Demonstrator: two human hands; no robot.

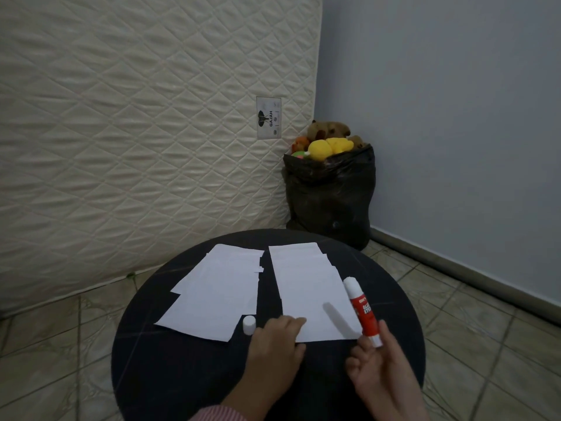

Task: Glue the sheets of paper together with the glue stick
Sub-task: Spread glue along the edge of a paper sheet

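Two stacks of white paper sheets lie side by side on a round black table (170,369): a left stack (212,296) and a right stack (309,290). My left hand (274,344) rests on the near edge of the right stack, fingers on the paper. My right hand (379,369) holds a red and white glue stick (361,311) by its lower end, uncapped, tip raised over the right stack's right edge. The white cap (249,324) stands on the table between the stacks, just left of my left hand.
A quilted cream mattress (136,132) leans upright behind the table. A black bag (329,199) full of plush toys stands in the corner by the grey wall. Tiled floor surrounds the table.
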